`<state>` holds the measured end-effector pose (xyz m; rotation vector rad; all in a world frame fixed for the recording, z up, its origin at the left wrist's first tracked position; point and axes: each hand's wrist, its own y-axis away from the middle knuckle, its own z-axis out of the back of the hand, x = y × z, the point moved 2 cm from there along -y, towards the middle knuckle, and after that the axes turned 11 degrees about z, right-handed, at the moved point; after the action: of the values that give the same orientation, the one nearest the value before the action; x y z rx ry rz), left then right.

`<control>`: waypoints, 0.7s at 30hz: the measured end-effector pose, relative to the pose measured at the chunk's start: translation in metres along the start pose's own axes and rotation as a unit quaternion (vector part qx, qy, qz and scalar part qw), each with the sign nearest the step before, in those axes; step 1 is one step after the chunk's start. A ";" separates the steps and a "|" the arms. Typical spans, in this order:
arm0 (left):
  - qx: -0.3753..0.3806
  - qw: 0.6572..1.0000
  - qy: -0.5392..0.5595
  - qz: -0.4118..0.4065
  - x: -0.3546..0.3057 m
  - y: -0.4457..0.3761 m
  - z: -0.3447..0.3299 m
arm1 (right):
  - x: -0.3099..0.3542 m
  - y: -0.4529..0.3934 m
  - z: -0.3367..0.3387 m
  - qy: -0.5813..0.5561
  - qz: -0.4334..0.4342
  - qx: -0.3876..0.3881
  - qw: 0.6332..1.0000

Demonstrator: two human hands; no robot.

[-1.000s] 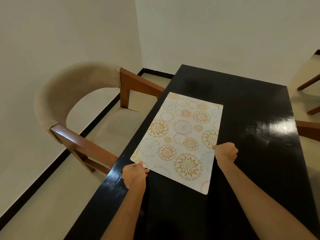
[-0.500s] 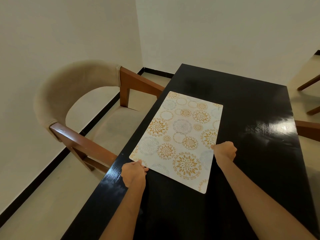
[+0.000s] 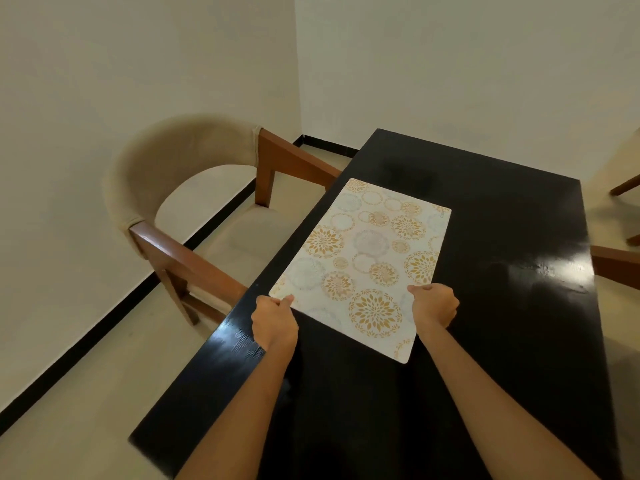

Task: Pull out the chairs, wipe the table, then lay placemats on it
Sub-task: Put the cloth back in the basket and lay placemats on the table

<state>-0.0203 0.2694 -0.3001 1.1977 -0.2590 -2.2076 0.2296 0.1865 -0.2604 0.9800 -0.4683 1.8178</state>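
- Placemat: a rectangular mat, pale with gold and faint blue-grey circular flower motifs, lies on the black table near its left edge, set at a slight angle to that edge.
- Placemat position: the long left side runs almost along the table's left edge; the far end points toward the room corner, and the near right corner rests further in on the table top.
- Left hand: closed on the near left corner of the placemat, thumb on top of the mat, fingers curled beneath or against its edge; the knuckles sit just over the table's left edge.
- Right hand: closed on the placemat's right long side, toward the near end, thumb lying on the patterned face.
- Hands, relative: well apart, one at each side of the mat's near portion; both forearms extend from the bottom of the view.
- Table surface: glossy, with bright reflections near the right edge and beside the left hand.
- Chair: beige curved backrest, brown wooden arms, cushioned seat; it stands at the table's left side, facing the table, close to a white wall.
- Second chair: only brown wooden parts show at the table's right edge.
- Floor: pale, bounded by a black skirting line along the walls.
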 end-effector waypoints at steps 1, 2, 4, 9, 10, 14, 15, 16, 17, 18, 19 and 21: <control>-0.003 1.000 0.005 -0.005 0.001 0.003 0.005 | 0.002 0.008 -0.001 -0.008 0.002 0.007 1.000; -0.008 1.000 0.010 -0.004 0.004 0.005 0.011 | 0.004 0.017 -0.002 -0.015 0.006 0.016 1.000; -0.008 1.000 0.014 0.000 0.009 0.008 0.022 | 0.008 0.033 -0.004 -0.025 0.012 0.032 0.999; -0.006 1.000 0.018 -0.006 0.031 0.013 0.049 | 0.009 0.084 -0.015 -0.053 0.034 0.068 0.996; -0.006 1.000 0.016 -0.005 0.039 0.013 0.055 | 0.007 0.098 -0.017 -0.058 0.039 0.073 0.995; -0.008 0.999 0.027 -0.019 0.076 0.020 0.090 | -0.005 0.158 -0.023 -0.078 0.051 0.093 0.991; -0.007 0.999 0.029 -0.021 0.088 0.023 0.103 | -0.009 0.178 -0.023 -0.079 0.054 0.099 0.990; -0.005 0.999 0.030 -0.023 0.102 0.024 0.116 | -0.010 0.196 -0.023 -0.078 0.062 0.102 0.990; -0.002 0.999 0.037 -0.024 0.117 0.026 0.132 | -0.013 0.219 -0.024 -0.078 0.072 0.103 0.989; 0.002 0.998 0.047 -0.033 0.132 0.028 0.148 | -0.016 0.241 -0.024 -0.083 0.079 0.104 0.988; 0.007 0.997 0.061 -0.038 0.145 0.030 0.164 | -0.017 0.261 -0.024 -0.093 0.084 0.105 0.987; 0.014 0.994 0.095 -0.053 0.179 0.040 0.209 | -0.022 0.316 -0.027 -0.105 0.097 0.111 0.983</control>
<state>-0.2461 0.1076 -0.2877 1.4572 -0.1513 -2.1665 -0.0577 0.0516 -0.2599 1.3287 -0.5114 1.9804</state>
